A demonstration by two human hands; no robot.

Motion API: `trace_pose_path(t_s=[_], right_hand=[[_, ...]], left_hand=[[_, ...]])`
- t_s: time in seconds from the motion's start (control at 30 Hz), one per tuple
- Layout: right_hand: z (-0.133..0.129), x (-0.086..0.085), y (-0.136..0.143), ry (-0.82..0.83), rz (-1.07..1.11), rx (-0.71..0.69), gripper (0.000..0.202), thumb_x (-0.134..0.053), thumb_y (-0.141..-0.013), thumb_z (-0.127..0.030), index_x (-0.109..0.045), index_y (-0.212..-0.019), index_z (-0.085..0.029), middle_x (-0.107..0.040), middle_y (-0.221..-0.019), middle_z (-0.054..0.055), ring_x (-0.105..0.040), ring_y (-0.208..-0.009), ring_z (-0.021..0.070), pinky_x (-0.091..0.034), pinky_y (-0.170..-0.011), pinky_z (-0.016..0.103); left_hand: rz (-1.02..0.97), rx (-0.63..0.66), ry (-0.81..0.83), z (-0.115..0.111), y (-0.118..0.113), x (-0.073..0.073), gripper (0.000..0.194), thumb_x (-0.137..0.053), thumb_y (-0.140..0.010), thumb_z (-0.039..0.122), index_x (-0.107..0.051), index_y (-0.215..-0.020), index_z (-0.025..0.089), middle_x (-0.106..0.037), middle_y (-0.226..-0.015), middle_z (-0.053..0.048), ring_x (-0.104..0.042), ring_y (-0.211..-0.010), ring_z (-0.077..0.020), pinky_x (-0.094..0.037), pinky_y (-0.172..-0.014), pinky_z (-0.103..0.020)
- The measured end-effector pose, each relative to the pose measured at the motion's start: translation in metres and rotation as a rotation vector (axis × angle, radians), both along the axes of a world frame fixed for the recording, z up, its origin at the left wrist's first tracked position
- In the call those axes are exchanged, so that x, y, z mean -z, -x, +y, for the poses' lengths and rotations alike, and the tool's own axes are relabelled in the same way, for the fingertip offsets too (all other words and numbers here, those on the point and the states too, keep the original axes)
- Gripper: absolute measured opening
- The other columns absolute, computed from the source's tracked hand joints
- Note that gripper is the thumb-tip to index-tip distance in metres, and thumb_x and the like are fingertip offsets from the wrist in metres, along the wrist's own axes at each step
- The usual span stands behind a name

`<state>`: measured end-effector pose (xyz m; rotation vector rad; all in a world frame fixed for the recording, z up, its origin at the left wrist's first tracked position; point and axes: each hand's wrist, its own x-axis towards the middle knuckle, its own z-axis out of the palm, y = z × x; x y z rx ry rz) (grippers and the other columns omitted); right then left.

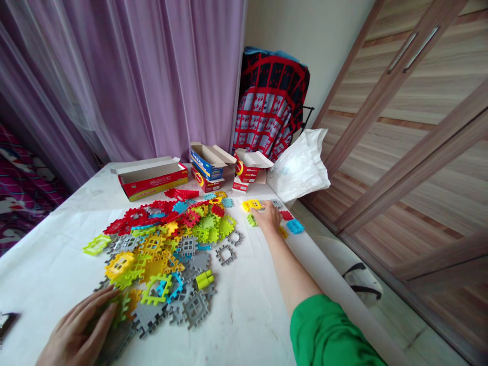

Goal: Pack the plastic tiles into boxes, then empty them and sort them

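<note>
A large heap of interlocking plastic building pieces [156, 256] in red, yellow, green, blue and grey covers the table's middle left. At its near left edge my left hand [78, 328] rests over green and grey pieces, fingers stretched out and thumb apart. My right hand [268, 217] reaches to a smaller group on the right, with thumb and fingers closed at a yellow building piece [250, 205]. Around it lie a green piece [252, 220], a grey piece [276, 203], a red piece [285, 215] and a blue piece [295, 226]. My right palm hides part of this group.
An open red box [152, 180], a blue box [207, 161] stacked on a red one, and another red box [247, 166] stand along the back. A white plastic bag [301, 165] sits at the back right corner. A stool [354, 269] stands beyond the table's right edge.
</note>
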<state>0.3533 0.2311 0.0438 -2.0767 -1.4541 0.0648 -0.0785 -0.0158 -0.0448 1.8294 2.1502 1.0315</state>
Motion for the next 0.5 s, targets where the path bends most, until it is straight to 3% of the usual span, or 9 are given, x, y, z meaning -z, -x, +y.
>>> trace_pose_path(t_s=[0.17,0.5], right_hand=[[0.022,0.001,0.003,0.106,-0.065,-0.018,0.042,-0.066,-0.076,-0.042,-0.061,-0.112,-0.022,-0.068,-0.113,0.009,-0.056,-0.111,0.0286,-0.038,-0.092,0.040],[0.034,0.013,0.004,0.130,-0.126,-0.039,0.040,-0.067,-0.074,-0.044,-0.062,-0.109,-0.023,-0.070,-0.110,0.008,-0.057,-0.108,0.0274,-0.038,-0.091,0.040]], left_hand=[[0.041,0.026,0.003,-0.003,0.003,0.010,0.037,-0.050,-0.083,0.051,-0.067,-0.110,0.031,-0.068,-0.122,-0.005,-0.061,-0.115,-0.0292,-0.044,-0.109,-0.051],[0.039,0.021,0.010,-0.005,0.002,0.008,0.035,-0.051,-0.084,0.049,-0.066,-0.111,0.032,-0.067,-0.122,-0.005,-0.060,-0.116,-0.0296,-0.044,-0.108,-0.052]])
